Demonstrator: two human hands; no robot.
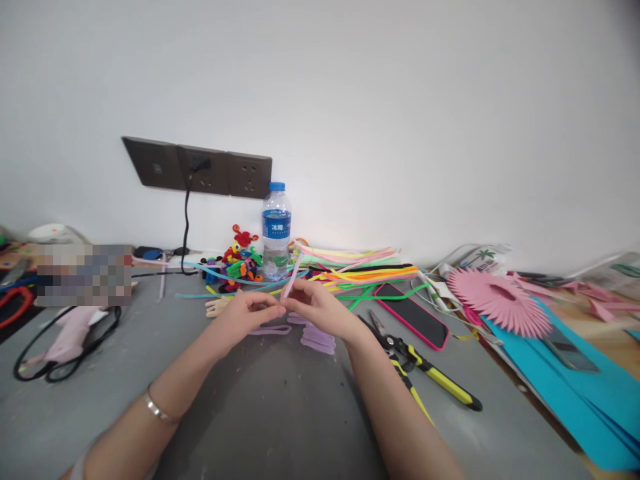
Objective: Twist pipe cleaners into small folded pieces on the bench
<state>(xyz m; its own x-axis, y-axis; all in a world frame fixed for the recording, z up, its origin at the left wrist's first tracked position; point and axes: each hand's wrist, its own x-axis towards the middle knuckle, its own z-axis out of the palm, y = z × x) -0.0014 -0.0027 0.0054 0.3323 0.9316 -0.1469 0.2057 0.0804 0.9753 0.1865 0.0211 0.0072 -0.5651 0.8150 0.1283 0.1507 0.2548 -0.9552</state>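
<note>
Lilac chenille, bent upright at a slant, marks the centre of the view: a pipe cleaner point(293, 276) held just above a grey tabletop point(240, 420). The right hand point(317, 305) pinches it between thumb and fingers. The left hand point(257, 311), below a wrist with a silver bracelet point(159, 408), brings its thumb and forefinger to the strip's lower end; whether they grip it or merely steady it, I cannot tell. Meeting fingertips probably give close control of something so thin and bendable.

Directly beneath the hands lie a lilac loop point(273, 330) and, to its right, a row of folded lilac lengths point(318, 340), seemingly grouped by colour within easy reach. Behind, a bundle of multicoloured pipe cleaners point(363, 270) lies along the white wall, perhaps to leave working room in front. Beside it stand a water bottle point(277, 230) with a blue cap and a cluster of bright pipe-cleaner figures point(243, 263).

To the right, black-and-yellow pliers point(431, 369) rest with their handles towards the person, likely for a quick pick-up, near a pink-edged phone point(417, 317). At far left lies a pink glue gun point(70, 335), its black cord looped around it.
</note>
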